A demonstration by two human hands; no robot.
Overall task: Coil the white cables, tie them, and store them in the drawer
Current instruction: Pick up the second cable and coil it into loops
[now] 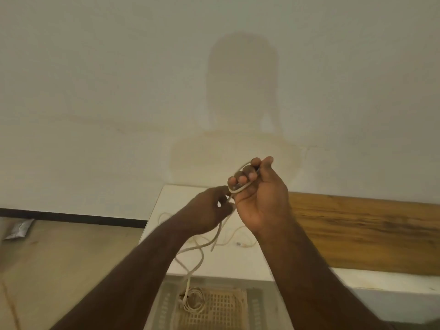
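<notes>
The likeliest trouble, as a judgement, is the first loop slipping off the right hand (258, 198) before more turns pin it; the loop sits near the fingertips rather than deep on the palm, so a tug from the trailing length could pull it free; the slack below is also crossed over itself and may snag or knot as it is drawn up, and the hanging end could drag the other coil (194, 302) about in the open drawer (254, 306). The white cable (217, 234) runs once round the curled fingers of the right hand, passing over the top by the thumb and back under the little finger; those fingers are bent inward and hold the turn, with what looks like a dark plug end between them, though this is too small to be sure. The left hand (209, 208) sits just beside the right, thumb and forefinger closed on the cable where it leaves the loop; from there the cable falls loose over the white cabinet top (171, 198) and down its front edge towards the drawer; a second thin cable (238, 244) lies spread on the top.
</notes>
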